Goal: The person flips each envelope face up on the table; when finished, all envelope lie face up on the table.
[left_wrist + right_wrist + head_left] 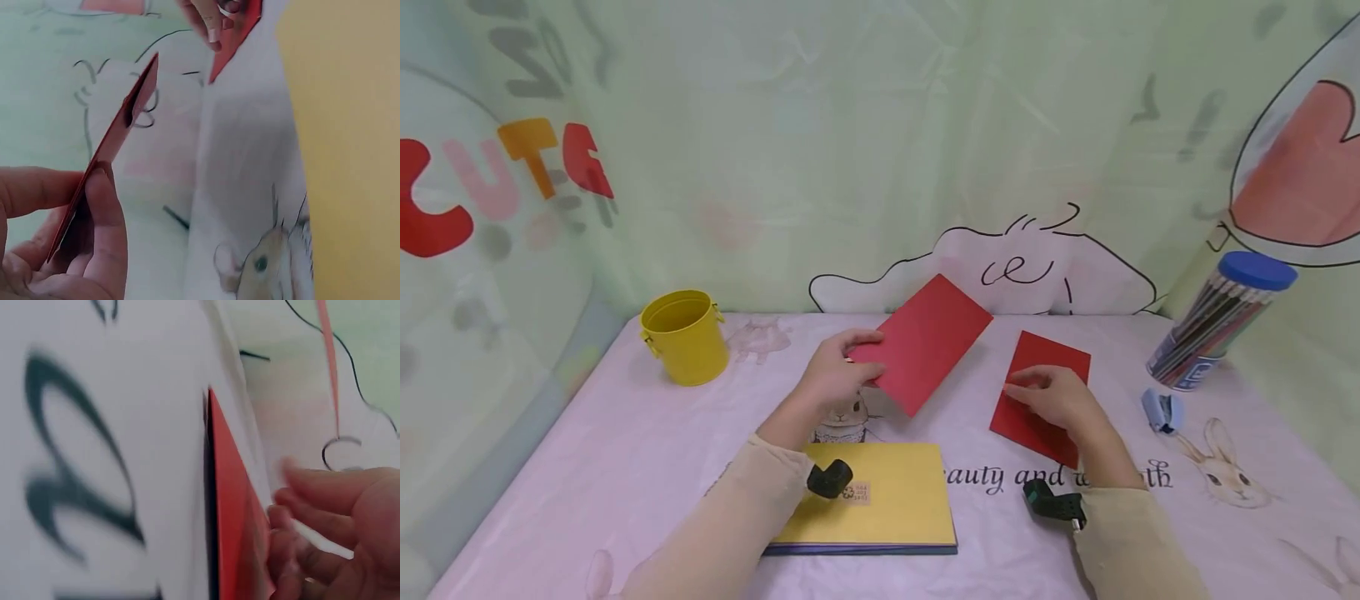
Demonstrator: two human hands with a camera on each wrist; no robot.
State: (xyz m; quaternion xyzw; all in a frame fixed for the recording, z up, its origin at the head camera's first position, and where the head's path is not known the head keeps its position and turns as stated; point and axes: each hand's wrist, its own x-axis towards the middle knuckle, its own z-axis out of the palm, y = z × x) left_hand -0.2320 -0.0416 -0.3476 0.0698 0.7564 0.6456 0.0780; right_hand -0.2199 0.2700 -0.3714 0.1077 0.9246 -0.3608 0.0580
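Current step, as I judge it: handling two red paper pieces, one per hand.

Left hand: grasping the raised red sheet by its near corner, thumb over the top and fingers beneath. The left wrist view shows this sheet edge-on and lifted off the table, tilted up and away from the hand.

Right hand: fingers loosely extended and resting flat on the second red sheet, which lies on the table directly under and ahead of that hand. I see no pinch in the right wrist view; the fingertips meet the sheet's edge.

A yellow paper pad lies just behind both hands, between the forearms. A yellow bucket stands well left of the left hand; a pencil tube and a small blue stapler sit right of the right hand.

Next move, in my judgement: bring the lifted sheet across to the flat one while keeping the flat one pressed still.
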